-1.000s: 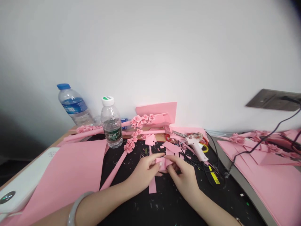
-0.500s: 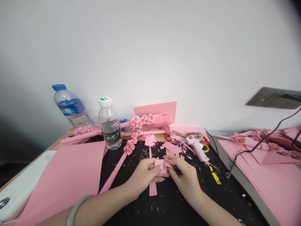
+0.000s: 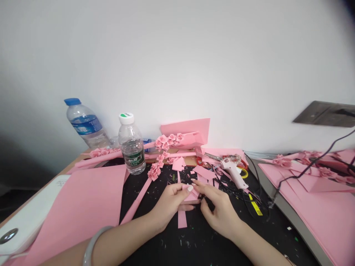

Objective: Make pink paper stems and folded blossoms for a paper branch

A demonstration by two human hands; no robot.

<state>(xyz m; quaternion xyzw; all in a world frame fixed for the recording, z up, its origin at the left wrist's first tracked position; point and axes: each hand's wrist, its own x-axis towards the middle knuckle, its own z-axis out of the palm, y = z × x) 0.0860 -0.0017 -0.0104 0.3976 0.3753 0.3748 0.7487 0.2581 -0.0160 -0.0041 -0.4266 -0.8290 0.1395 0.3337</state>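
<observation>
A folded pink paper piece [image 3: 191, 195] is pinched by the left hand [image 3: 172, 203] above a black mat [image 3: 166, 240], with the right hand [image 3: 219, 212] just beside its right edge. Pink paper strips [image 3: 182, 219] and scraps lie around them. A hot glue gun [image 3: 234, 173] lies beyond, right; pink paper roses [image 3: 154, 172] and a water bottle [image 3: 131, 145] stand beyond, left.

"What moved at the hands?"

"The bare right hand [image 3: 222, 211] has drawn back to the right, its fingertips [image 3: 195, 183] now only at the paper's right edge."

"And the paper?"

"The folded pink paper piece [image 3: 191, 195] looks narrower and more pointed, no longer squarish and bunched."

"The left hand?"

"The bare left hand [image 3: 172, 203] has risen slightly, its pale-nailed thumb [image 3: 189, 188] now lying over the fold"
</observation>
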